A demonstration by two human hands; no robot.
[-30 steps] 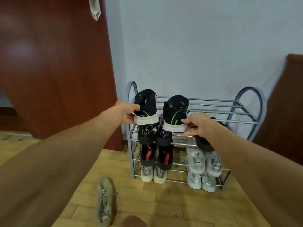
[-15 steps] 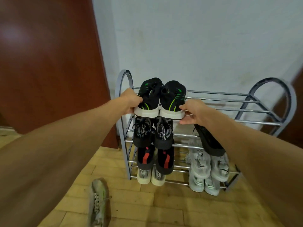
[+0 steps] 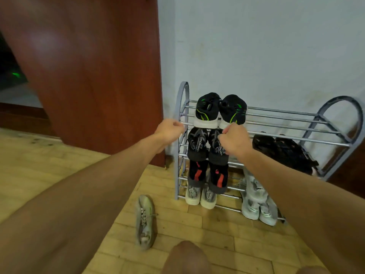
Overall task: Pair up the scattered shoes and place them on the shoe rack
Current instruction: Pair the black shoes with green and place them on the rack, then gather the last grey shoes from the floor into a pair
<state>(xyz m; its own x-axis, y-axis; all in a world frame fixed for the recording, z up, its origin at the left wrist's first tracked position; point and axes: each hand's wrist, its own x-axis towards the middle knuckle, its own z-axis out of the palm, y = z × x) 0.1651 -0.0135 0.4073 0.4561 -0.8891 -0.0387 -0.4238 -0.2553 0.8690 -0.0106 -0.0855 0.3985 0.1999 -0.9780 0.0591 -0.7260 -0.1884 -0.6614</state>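
A pair of black shoes with green stripes and white soles, the left one (image 3: 206, 111) and the right one (image 3: 233, 110), stands side by side at the left end of the grey metal shoe rack's (image 3: 276, 113) top shelf. My left hand (image 3: 169, 129) hangs just left of that pair with its fingers curled and nothing in them. My right hand (image 3: 233, 139) is curled too. It overlaps the right shoe's heel, and contact there is unclear. A single grey-green shoe (image 3: 145, 222) lies on the wooden floor in front of the rack.
Lower shelves hold a black pair (image 3: 197, 144), a black-and-red pair (image 3: 198, 171), a white pair (image 3: 192, 194), a pale pair (image 3: 254, 200) and dark shoes (image 3: 282, 149). A red-brown door (image 3: 88, 76) stands left of the rack. My knee (image 3: 185, 258) shows at the bottom.
Both shoes went onto the top shelf side by side. My left hand let go and drew back to the left. My right hand slid down to the heel and curled.
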